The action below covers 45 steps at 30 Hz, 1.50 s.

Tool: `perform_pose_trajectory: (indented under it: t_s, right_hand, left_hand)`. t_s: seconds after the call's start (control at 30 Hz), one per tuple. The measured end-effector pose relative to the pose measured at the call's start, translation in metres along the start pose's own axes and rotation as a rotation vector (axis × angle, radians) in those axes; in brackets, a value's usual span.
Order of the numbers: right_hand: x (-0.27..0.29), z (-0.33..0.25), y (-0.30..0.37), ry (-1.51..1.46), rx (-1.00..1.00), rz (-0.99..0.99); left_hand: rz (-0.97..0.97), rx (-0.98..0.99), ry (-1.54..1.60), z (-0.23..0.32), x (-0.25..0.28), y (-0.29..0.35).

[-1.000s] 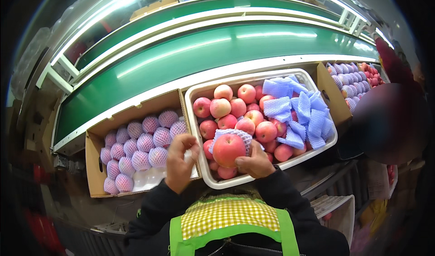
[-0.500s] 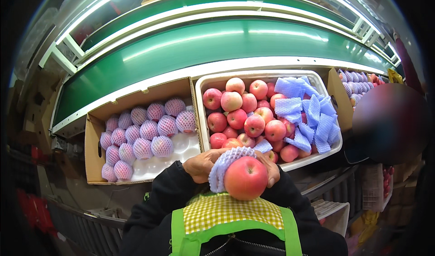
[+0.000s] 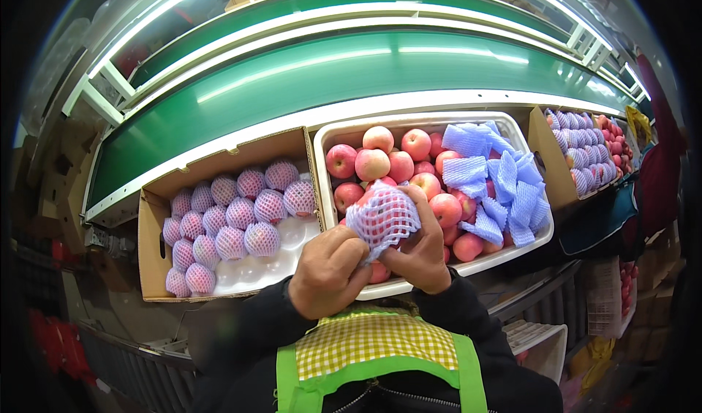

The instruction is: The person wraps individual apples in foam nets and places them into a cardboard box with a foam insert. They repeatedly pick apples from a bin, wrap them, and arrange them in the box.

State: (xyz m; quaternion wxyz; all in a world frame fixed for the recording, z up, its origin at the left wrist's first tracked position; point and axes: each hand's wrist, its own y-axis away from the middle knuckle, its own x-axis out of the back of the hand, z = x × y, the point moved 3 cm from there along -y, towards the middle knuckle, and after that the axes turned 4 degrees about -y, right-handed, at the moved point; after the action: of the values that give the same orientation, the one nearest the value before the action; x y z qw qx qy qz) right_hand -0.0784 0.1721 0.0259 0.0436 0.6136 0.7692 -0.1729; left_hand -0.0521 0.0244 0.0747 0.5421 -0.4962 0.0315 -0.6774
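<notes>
Over the near edge of the white tub I hold an apple that is largely covered by a lilac foam net. My right hand wraps round its right side and underside, fingers curled. My left hand is closed at the net's lower left edge, its fingertips partly hidden. Bare red apples fill the tub beneath. Flat lilac foam nets lie heaped on the tub's right side. To the left, several netted apples sit in rows in a cardboard box.
A white moulded tray shows in the box's near right part. Behind runs a green conveyor belt with a white rail. At the right stand another box of netted apples and a person in a dark red sleeve.
The apple has moved up and away from my chest, over the tub. The net, earlier behind it, now covers most of it. The person at the right has shifted aside.
</notes>
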Motion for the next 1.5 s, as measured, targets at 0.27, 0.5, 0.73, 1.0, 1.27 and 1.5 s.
perform_pose_trajectory:
  t_s: [0.27,0.5,0.73,1.0,1.27,1.5]
  right_hand:
    - [0.008,0.009,0.006,0.298,0.292,0.106]
    - [-0.014,0.003,0.010,0.609,0.546,-0.081]
    - [-0.011,0.020,0.007,0.083,-0.223,-0.268]
    - [-0.025,0.032,-0.003,-0.613,-0.619,-0.246]
    - [-0.041,0.057,0.021,-0.426,-0.867,-0.241]
    - [-0.056,0.045,0.007,-0.178,-0.443,-0.414]
  left_hand:
    - [-0.072,0.419,0.408,-0.023,-0.024,0.031]
    - [0.059,0.746,1.278,-0.030,-0.036,0.019]
    - [-0.040,0.794,0.894,-0.046,-0.027,0.031]
    - [-0.204,0.166,0.069,-0.035,0.019,0.041]
    - [-0.121,0.170,0.189,-0.037,0.018,0.068]
    - [0.067,0.710,0.860,-0.047,0.036,0.109]
